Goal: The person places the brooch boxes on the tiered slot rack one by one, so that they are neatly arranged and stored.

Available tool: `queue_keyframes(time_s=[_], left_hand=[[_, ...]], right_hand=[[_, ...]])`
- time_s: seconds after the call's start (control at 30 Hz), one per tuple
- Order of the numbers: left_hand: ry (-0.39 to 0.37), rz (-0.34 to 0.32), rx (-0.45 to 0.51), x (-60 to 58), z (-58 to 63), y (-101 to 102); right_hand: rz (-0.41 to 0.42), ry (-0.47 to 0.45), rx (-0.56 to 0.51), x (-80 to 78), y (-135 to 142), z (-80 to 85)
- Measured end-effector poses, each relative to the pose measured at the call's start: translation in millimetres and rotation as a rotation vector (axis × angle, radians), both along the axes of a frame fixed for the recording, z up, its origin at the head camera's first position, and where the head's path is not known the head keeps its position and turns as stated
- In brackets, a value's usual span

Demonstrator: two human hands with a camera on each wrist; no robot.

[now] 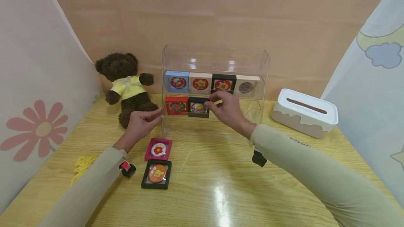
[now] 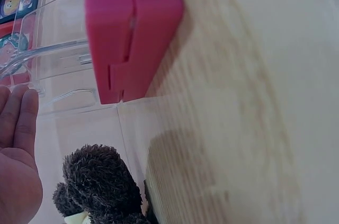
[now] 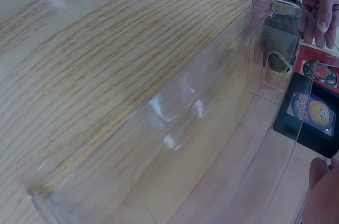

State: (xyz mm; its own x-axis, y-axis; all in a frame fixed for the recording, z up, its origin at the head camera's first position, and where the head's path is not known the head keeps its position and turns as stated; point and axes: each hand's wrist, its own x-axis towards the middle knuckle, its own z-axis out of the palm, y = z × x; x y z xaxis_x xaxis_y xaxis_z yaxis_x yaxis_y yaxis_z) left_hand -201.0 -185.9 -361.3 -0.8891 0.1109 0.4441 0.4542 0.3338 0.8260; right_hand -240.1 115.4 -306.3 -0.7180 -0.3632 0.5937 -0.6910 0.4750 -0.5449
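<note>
A clear acrylic display rack (image 1: 214,59) stands at the back of the table, with small framed badges on two shelves. On the lower shelf, a black display frame (image 1: 198,107) with a round purple-and-yellow badge sits beside a red frame (image 1: 176,105). My right hand (image 1: 228,109) pinches the black frame at its right edge with thumb and fingertips; the right wrist view also shows this black frame (image 3: 310,113). My left hand (image 1: 140,125) is at the rack's left side, its extended fingers touching the edge. In the left wrist view, straight fingers (image 2: 24,121) lie near the clear plastic.
On the upper shelf are blue (image 1: 177,82), cream and black frames. A pink frame (image 1: 158,149) and another black frame (image 1: 156,174) lie in front. Around them are a brown teddy bear (image 1: 126,83), yellow strands (image 1: 82,165) and a white-topped tissue box (image 1: 304,111).
</note>
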Motion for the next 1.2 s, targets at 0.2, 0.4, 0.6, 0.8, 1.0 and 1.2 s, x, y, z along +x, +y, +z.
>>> queue_keyframes(time_s=[0.2,0.4,0.6,0.8,1.0,1.2], left_hand=[[-0.002,-0.011,0.015,1.0,0.3,0.3],[-0.011,0.002,-0.005,0.7,0.5,-1.4],[-0.009,-0.003,0.003,0.3,-1.5,-1.2],[0.005,-0.003,-0.006,-0.4,-1.6,-1.5],[0.017,0.003,-0.015,-0.4,-1.4,-1.5],[0.011,0.007,-0.027,-0.4,-2.2,-1.5]], right_hand=[[-0.006,0.093,-0.012,2.6,4.4,4.3],[0.027,0.144,-0.055,7.3,2.5,4.9],[0.044,0.164,-0.072,18.0,-3.0,-0.3],[0.160,0.118,-0.099,40.1,-15.2,-10.4],[0.290,0.026,-0.107,66.3,-30.5,-21.7],[0.364,-0.127,-0.080,87.5,-37.2,-31.7]])
